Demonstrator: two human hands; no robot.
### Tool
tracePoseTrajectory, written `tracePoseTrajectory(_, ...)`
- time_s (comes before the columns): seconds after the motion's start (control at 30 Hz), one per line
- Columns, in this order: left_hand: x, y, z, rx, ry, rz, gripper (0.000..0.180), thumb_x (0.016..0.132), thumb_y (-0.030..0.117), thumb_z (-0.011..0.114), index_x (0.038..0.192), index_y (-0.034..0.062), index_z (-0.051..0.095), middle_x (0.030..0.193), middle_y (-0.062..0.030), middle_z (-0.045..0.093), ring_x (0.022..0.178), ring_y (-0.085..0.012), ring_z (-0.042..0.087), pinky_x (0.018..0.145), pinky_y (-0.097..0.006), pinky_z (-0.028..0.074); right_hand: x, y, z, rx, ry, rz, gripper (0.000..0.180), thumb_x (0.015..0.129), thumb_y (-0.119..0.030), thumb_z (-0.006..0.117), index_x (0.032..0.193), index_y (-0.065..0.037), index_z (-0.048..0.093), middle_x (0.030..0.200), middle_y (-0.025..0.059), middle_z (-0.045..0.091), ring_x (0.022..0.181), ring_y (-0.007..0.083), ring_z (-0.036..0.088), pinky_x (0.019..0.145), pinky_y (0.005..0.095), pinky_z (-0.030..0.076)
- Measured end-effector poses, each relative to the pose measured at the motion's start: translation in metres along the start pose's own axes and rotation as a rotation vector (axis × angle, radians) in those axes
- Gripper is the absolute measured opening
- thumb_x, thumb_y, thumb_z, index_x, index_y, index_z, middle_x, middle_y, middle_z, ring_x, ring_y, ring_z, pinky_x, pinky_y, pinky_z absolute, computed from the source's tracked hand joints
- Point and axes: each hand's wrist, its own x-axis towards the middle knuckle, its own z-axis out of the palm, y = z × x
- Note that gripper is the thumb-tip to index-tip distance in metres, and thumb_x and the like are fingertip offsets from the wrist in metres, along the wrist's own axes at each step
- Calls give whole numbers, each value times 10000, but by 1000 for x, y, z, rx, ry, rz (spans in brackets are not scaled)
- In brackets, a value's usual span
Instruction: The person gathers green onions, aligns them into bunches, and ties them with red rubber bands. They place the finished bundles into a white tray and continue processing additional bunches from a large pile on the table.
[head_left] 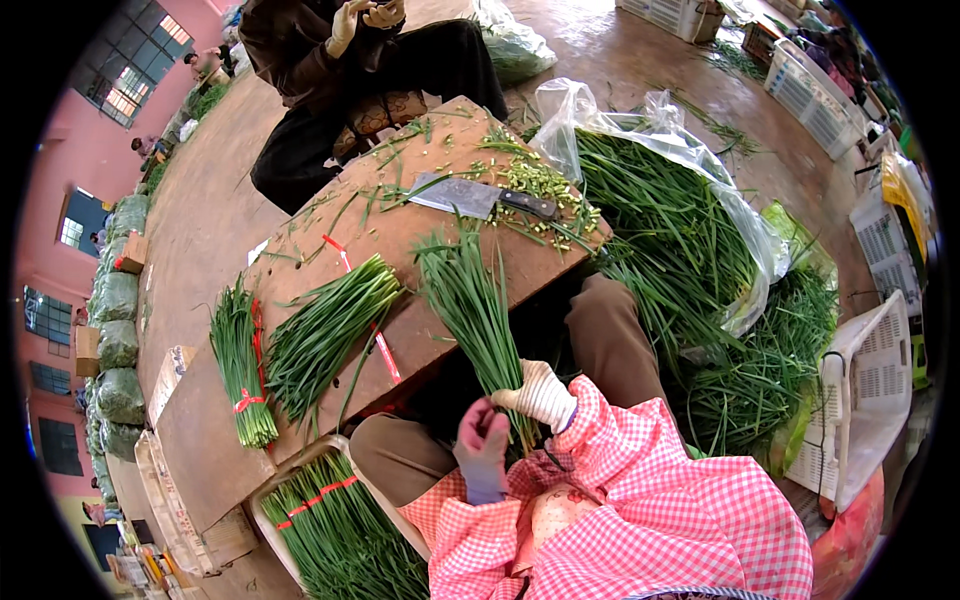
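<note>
My right hand (pixel 541 392), in a white knit glove, is closed around the lower end of a bunch of long green chives (pixel 468 295). The bunch's leaves fan out across the wooden board (pixel 420 330) in front of me. Just to the left, my left hand (pixel 482 447) in a pinkish glove curls its fingers against the bunch's stem ends. Both sleeves are pink-and-white checked. A cleaver (pixel 468 194) with a dark handle lies flat on the far part of the board among cut scraps.
A loose chive bunch (pixel 325 335) and a red-tied bundle (pixel 243 372) lie on the board at left, with red tie strips (pixel 342 258). A white tray (pixel 262 500) holds tied bundles. A clear bag of chives (pixel 665 215) sits right, white crates (pixel 872 390) beyond. Another person (pixel 345 70) sits opposite.
</note>
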Motion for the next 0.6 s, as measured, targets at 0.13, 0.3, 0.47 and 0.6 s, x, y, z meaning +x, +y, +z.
tracePoseTrajectory(0.13,18,27,-5,-201,67,-37,530,885,306,585,1314,27,445,1244,-84,527,1063,-208,569,883,-357,473,-12,-14,-5,10,-17,-10,318,676,-177,683,942,-9,644,804,105,682,772,150,653,728,306,519)
tracePoseTrajectory(0.3,41,15,2,39,-217,8,529,778,186,759,1223,-5,544,1066,-56,631,940,-133,601,821,-259,481,-38,3,16,130,-184,-180,400,686,-180,673,1033,-2,583,788,149,657,729,215,651,684,352,516)
tracePoseTrajectory(0.47,41,32,4,73,-159,-30,275,797,136,729,1003,-36,669,963,-108,676,894,-169,637,829,-291,499,-38,-10,11,-468,-247,-166,474,685,-328,723,1035,-28,611,885,190,653,831,352,634,726,407,507)
tracePoseTrajectory(0.6,28,67,-9,126,-172,-56,306,816,140,702,1061,-31,640,1031,-139,661,864,-199,649,788,-338,524,-36,-23,-14,-289,-234,-273,445,699,-338,727,1018,-34,672,919,188,657,837,302,655,752,370,519)
